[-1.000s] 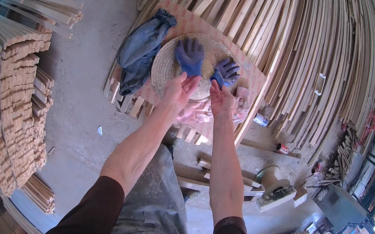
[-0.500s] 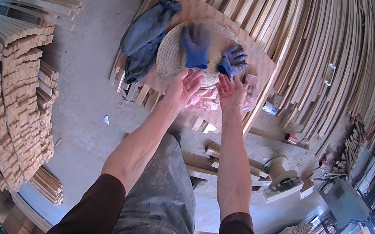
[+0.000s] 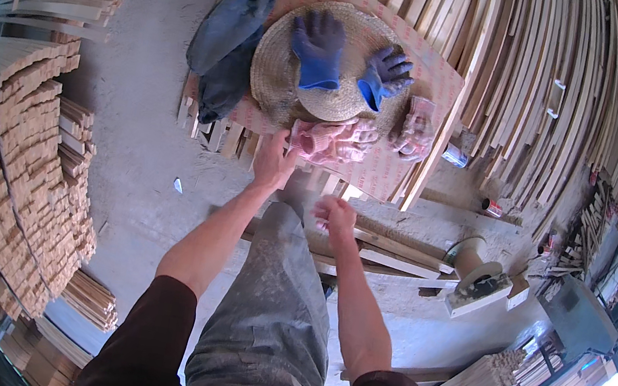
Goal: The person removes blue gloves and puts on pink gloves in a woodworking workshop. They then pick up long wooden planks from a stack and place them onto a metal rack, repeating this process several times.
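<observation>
A pair of pink-and-white work gloves lies by the near rim of a straw hat (image 3: pixel 275 65). My left hand (image 3: pixel 273 162) has its fingers and thumb at the cuff of the left pink glove (image 3: pixel 314 138), apparently pinching it. Drawn back nearer my body, my right hand (image 3: pixel 336 216) has curled fingers, slightly blurred, with nothing visible in them. Two blue work gloves rest on the hat: a left blue glove (image 3: pixel 319 51) and a right blue glove (image 3: pixel 386 77). Another pink-and-white glove (image 3: pixel 416 131) lies right of the hat.
Beneath the hat is a printed reddish board (image 3: pixel 440 92) on stacked wood strips. Dark blue cloth sleeves (image 3: pixel 231 24) lie on its left edge. Long wood strips (image 3: pixel 524 82) stretch away at the right. A bundled timber stack (image 3: pixel 27 170) stands left. A spool (image 3: pixel 473 261) and cans lie right.
Both hands have come back from the blue gloves, which now lie on the hat. My left hand has moved to the pink glove's cuff; my right hand has pulled back and its fingers have curled.
</observation>
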Action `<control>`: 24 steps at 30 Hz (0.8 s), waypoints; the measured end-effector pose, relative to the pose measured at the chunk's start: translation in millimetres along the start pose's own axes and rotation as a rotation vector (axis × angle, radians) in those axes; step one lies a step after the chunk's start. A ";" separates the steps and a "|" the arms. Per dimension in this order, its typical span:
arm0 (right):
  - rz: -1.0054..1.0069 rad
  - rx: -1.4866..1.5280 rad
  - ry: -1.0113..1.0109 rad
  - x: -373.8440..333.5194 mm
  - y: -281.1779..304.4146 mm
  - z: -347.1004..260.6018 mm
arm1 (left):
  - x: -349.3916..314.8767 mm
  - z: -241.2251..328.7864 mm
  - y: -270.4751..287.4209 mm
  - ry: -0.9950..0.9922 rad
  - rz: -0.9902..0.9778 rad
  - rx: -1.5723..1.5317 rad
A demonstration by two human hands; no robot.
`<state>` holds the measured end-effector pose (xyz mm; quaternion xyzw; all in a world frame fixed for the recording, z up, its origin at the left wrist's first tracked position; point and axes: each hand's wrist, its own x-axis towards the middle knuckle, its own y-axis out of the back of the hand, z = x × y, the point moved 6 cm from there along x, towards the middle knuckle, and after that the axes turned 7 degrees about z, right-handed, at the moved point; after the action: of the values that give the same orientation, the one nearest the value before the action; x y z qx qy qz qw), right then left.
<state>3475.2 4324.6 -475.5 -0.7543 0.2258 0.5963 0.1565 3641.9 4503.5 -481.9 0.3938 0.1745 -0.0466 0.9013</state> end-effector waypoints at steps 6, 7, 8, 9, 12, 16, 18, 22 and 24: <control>-0.015 -0.154 -0.002 -26.4 36.1 61.1 | 46.4 15.6 -27.7 0.077 -0.147 0.169; 0.016 -0.153 -0.008 -29.6 51.2 71.4 | 40.7 30.1 -26.1 0.121 -0.185 0.216; 0.022 -0.158 0.001 -38.1 59.1 75.8 | 42.6 27.4 -25.3 0.115 -0.156 0.236; 0.048 -0.156 -0.006 -47.2 68.9 79.3 | 44.3 14.4 -27.7 0.111 -0.124 0.250; 0.128 -0.146 -0.023 -68.6 109.2 96.1 | 41.7 11.7 -35.2 0.084 -0.138 0.150; 0.150 -0.137 -0.037 -93.9 148.7 128.7 | 10.0 54.0 -25.3 -0.016 -0.244 -0.063; 0.148 -0.088 -0.053 -111.8 151.9 142.7 | -27.3 88.8 -7.1 -0.111 -0.285 -0.142; 0.195 0.107 0.376 -174.2 150.2 115.5 | -137.1 155.4 26.6 -0.349 -0.460 -0.033; 0.193 0.077 0.544 -236.9 155.4 71.8 | -201.9 180.8 40.7 -0.406 -0.565 0.023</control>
<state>3289.4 4265.4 -257.8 -0.8551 0.3527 0.3751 0.0615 3512.5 4389.3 -269.1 0.3226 0.0929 -0.3735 0.8647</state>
